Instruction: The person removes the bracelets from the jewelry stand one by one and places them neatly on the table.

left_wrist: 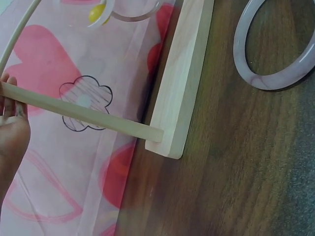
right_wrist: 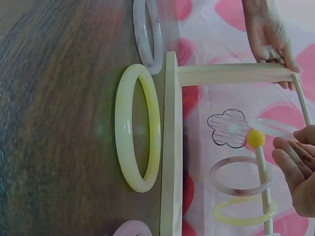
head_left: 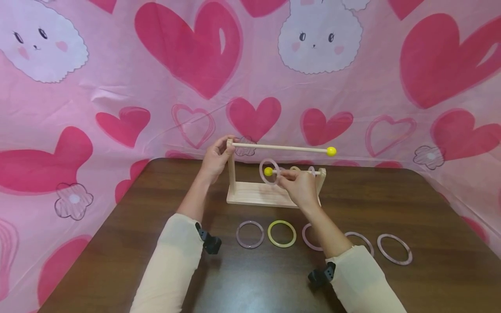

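My left hand [head_left: 215,158] grips the top of the left post [head_left: 232,171] of a wooden bangle stand, whose base [head_left: 258,193] rests on the table. From that post an upper rod [head_left: 282,148] runs right to a yellow ball [head_left: 331,151]. Between thumb and fingers, my right hand [head_left: 301,187] pinches a pale purple bangle [head_left: 261,168] at the free end of the lower rod. That rod's yellow ball [head_left: 268,171] appears inside the ring in the head view. A greyish purple bangle [right_wrist: 241,192] and a yellow bangle [right_wrist: 241,222] hang on the lower rod.
Along the table before the stand lie a purple bangle [head_left: 238,237], a yellow bangle [head_left: 270,234], a pinkish one [head_left: 305,238] partly behind the right forearm, and a pale bangle [head_left: 409,256] at the far right. A pink heart-print cloth [head_left: 266,78] hangs behind the table.
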`<state>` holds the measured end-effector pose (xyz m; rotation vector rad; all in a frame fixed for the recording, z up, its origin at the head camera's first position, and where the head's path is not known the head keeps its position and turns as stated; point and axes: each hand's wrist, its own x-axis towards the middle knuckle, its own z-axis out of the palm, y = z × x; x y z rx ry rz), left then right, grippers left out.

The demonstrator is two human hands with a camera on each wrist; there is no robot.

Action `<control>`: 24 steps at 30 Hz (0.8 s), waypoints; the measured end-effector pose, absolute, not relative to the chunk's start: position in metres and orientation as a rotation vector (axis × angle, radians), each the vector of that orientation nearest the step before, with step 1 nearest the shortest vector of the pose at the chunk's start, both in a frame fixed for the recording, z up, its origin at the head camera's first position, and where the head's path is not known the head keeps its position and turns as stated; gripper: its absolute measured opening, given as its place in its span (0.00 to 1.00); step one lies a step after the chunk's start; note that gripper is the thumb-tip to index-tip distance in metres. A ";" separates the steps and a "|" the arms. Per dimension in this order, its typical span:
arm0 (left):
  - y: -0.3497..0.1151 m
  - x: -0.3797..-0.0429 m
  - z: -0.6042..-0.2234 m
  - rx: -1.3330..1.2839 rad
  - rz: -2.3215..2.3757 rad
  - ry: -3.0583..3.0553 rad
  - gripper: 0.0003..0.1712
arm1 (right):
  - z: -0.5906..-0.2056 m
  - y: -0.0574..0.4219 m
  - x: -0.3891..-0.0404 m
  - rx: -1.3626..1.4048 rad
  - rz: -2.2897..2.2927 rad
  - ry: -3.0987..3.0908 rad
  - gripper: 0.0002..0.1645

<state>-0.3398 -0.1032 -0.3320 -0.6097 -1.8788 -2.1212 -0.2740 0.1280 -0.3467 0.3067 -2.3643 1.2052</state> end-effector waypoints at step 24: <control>-0.101 -0.341 -0.336 -0.604 -2.190 -1.802 0.21 | -0.345 0.134 -0.265 0.310 1.460 -2.404 0.07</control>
